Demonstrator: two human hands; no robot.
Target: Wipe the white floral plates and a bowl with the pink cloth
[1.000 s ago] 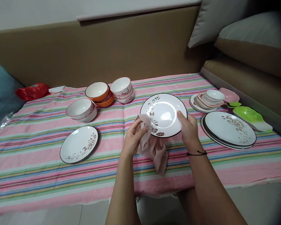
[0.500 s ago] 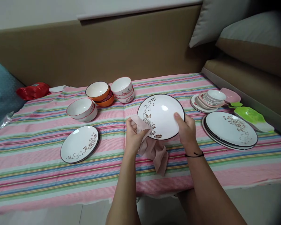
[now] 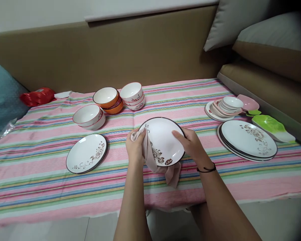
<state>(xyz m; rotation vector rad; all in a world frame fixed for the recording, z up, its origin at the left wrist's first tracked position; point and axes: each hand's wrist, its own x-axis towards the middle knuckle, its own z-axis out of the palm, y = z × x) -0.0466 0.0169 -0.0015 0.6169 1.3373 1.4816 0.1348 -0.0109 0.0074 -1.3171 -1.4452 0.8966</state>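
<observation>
Between my hands is a white plate [image 3: 163, 137] with a dark rim and brown flower pattern, tilted toward me. My left hand [image 3: 136, 144] grips a pale pink cloth [image 3: 148, 152] against the plate's left rim, and the cloth's loose end hangs below the plate. My right hand [image 3: 192, 144] pinches the right rim, thumb on the plate's face and fingers hidden behind. Left of my hands lies a small stack of matching plates [image 3: 84, 152]. Over to the right is a taller stack of larger flowered plates [image 3: 240, 137].
Bowls with red rims [image 3: 87, 117], orange bowls [image 3: 106, 97] and white patterned bowls [image 3: 132, 92] stand at the back left. Small dishes [image 3: 230, 103] and a green leaf-shaped dish [image 3: 268, 123] sit at right. A striped cloth [image 3: 45, 187] covers the surface; a red bundle [image 3: 37, 97] lies far left.
The plate has come down and slightly left, nearer to me. My left hand has shifted up onto the plate's left rim with the cloth; the stacks stay put.
</observation>
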